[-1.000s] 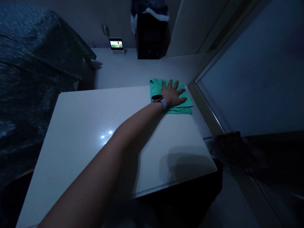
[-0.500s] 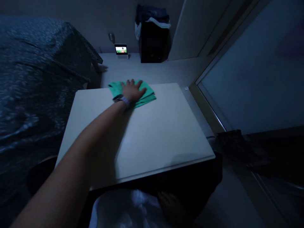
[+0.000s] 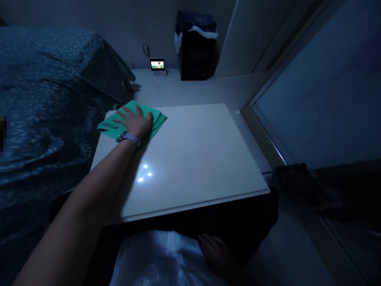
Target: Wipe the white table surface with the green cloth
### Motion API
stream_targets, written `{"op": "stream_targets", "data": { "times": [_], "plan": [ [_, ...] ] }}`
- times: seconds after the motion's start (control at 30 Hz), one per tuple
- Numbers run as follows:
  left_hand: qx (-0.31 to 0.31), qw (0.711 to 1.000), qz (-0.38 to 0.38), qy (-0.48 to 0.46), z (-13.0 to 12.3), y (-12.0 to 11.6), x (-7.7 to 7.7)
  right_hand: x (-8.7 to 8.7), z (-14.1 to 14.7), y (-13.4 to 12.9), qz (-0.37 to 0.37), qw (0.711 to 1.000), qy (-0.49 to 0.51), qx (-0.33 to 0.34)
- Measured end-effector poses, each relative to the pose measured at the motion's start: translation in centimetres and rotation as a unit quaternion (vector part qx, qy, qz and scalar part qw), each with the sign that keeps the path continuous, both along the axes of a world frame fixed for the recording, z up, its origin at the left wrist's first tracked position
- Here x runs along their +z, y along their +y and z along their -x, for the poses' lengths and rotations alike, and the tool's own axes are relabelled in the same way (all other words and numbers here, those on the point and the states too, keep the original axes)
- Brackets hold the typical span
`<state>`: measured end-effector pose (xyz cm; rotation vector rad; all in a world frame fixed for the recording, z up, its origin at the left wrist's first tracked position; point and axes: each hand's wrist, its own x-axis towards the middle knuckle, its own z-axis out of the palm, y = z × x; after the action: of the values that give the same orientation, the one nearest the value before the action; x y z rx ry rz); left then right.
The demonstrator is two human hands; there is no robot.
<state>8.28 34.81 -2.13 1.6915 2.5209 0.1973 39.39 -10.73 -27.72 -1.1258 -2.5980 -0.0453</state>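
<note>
Likely wiping: my left fingers (image 3: 128,112) splay on the cloth (image 3: 156,115); the next stroke needs flat pressure. Right fingers (image 3: 208,242): can't tell.

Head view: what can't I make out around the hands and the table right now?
All in the head view:
Part of the white tabletop: covered by the green cloth.
Palm of the left hand: hidden by the back of that hand.
Underside of the right hand, and whether it holds anything: lost in shadow.
Table legs: hidden beneath the tabletop.
Details on the small screen: too small.
</note>
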Motion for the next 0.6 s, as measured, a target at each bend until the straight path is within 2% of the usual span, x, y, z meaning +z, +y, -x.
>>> {"op": "stream_targets", "data": {
  "times": [0.1, 0.2, 0.3, 0.37, 0.43, 0.5, 0.6],
  "plan": [
    [-0.082, 0.997, 0.0, -0.009, -7.5, -0.3, -0.1, -1.2, -0.2, -0.7, 0.009, 1.0, -0.014, -0.001],
    [-0.214, 0.976, 0.003, -0.026, -14.9, -0.8, -0.2, -1.4, 0.1, -1.2, 0.025, 0.999, -0.026, -0.021],
    [-0.341, 0.939, 0.013, -0.038, -21.5, -1.8, -0.5, -0.9, 0.4, -1.3, 0.021, 0.999, -0.018, -0.041],
    [-0.422, 0.905, 0.012, -0.042, -24.9, -2.8, -0.8, -0.4, 0.6, -1.2, 0.014, 0.998, -0.003, -0.053],
    [-0.482, 0.875, 0.014, -0.043, -27.3, -4.0, -1.0, 0.1, 0.7, -1.0, 0.015, 0.998, 0.0, -0.059],
    [-0.523, 0.851, 0.02, -0.041, -28.2, -5.2, -0.9, 0.6, 0.7, -0.9, 0.019, 0.998, -0.002, -0.064],
    [-0.562, 0.826, 0.033, -0.03, -26.5, -6.3, -0.6, 1.0, 0.6, -0.6, 0.002, 0.998, 0.015, -0.068]
  ]
}}
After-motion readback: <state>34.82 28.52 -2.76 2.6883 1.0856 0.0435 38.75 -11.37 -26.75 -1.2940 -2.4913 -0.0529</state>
